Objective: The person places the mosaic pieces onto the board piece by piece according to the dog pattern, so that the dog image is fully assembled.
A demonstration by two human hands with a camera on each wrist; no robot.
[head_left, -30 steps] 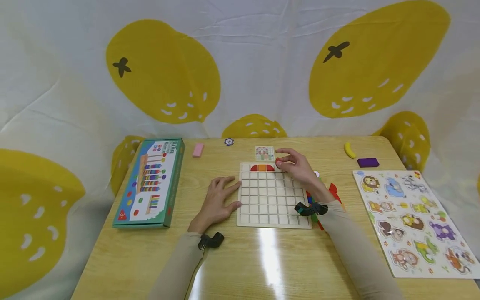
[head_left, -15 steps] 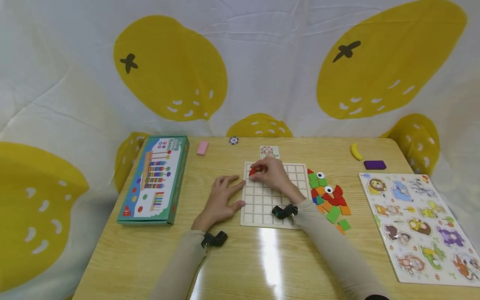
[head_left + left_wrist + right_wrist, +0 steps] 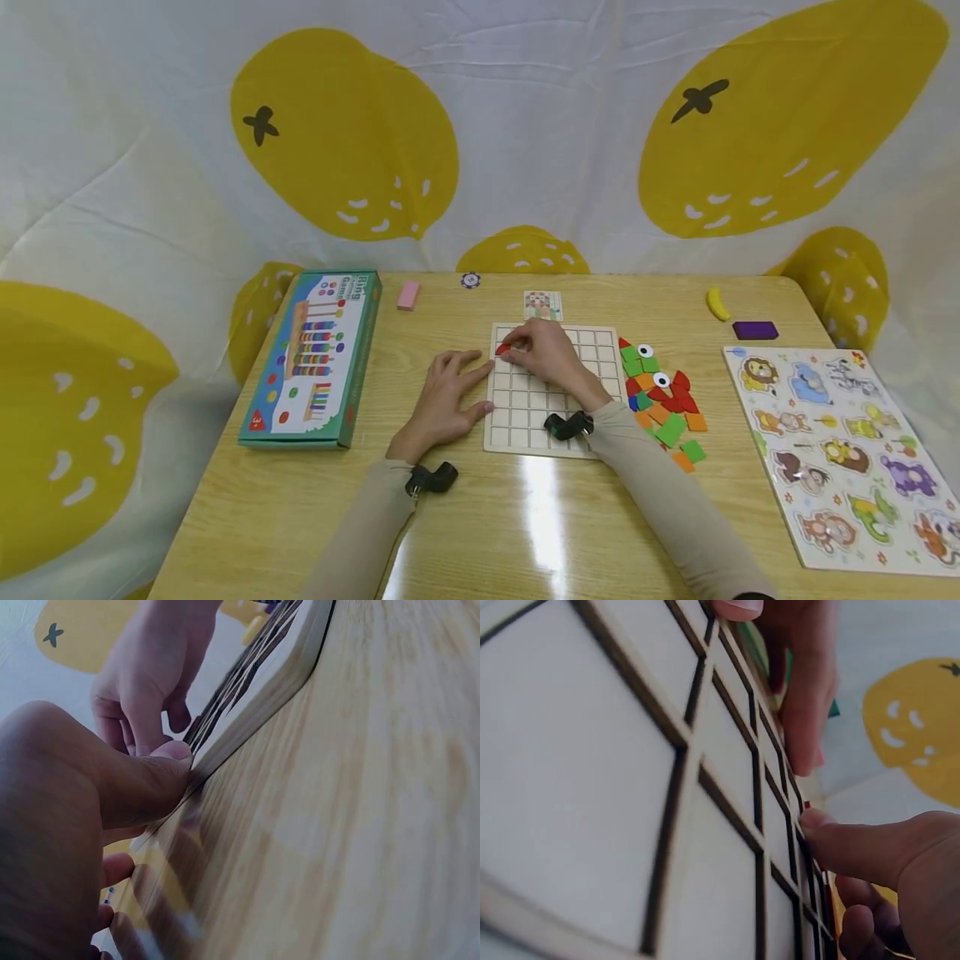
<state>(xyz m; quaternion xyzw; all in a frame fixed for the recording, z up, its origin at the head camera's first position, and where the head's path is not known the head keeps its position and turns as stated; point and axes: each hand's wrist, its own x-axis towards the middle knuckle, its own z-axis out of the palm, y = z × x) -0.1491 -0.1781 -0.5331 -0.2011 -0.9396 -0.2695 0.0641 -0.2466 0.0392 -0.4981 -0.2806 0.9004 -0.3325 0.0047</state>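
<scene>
One green-edged box lies at the left of the desk, its printed face up, showing coloured rings on rods and the word "Game". Next comes a small pink block near the far edge. The left hand rests nearer the front with its fingers spread and relaxed, thumb and index fingertip against the left edge of a pale gridded board; it holds nothing. A black device is worn on its wrist. Beyond the hand, a small round chip lies by the far edge of the desk.

A red piece is at the upper left of the grid, between the thumb and fingers of the right hand, which are drawn narrow in a pinch around it. Whether the piece touches the board cannot be told. The right hand covers part of the upper rows. Just behind the board lies a small printed card.

Close to the board's right side is a loose heap of flat tiles, mostly red, orange and green, with two white eye-like discs among them. Farther right are a yellow toy banana, a purple block and, nearer the front, a large animal puzzle.
</scene>
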